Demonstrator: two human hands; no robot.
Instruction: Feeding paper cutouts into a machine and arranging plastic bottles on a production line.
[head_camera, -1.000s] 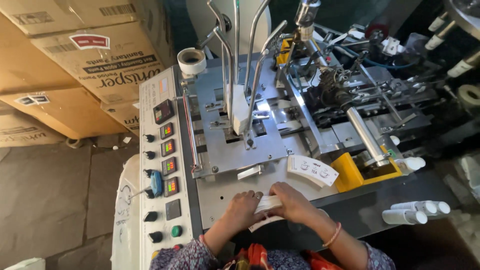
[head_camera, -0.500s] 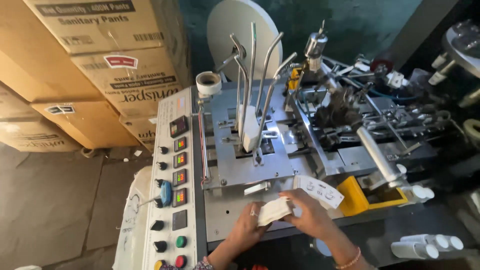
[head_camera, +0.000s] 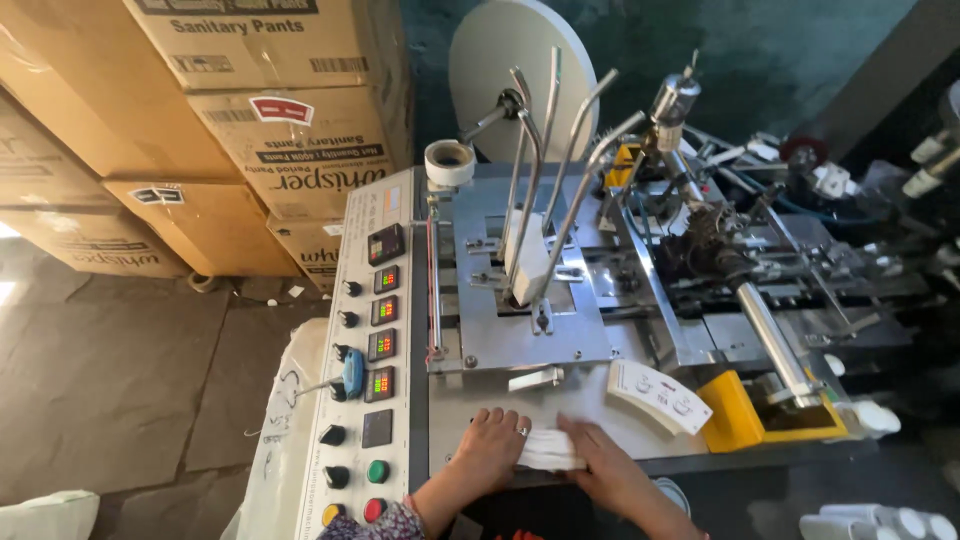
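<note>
A small stack of flat white paper blanks (head_camera: 548, 450) lies at the near edge of the machine's grey metal surface (head_camera: 590, 395), squared between both hands: left hand (head_camera: 492, 447) and right hand (head_camera: 597, 457) press its opposite ends, fingers closed against it, beside the curved printed blank (head_camera: 658, 394).

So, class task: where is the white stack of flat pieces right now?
In the head view, the white stack sits at bottom centre on the machine's front edge, held between the left hand and right hand, below the curved white blank.
</note>
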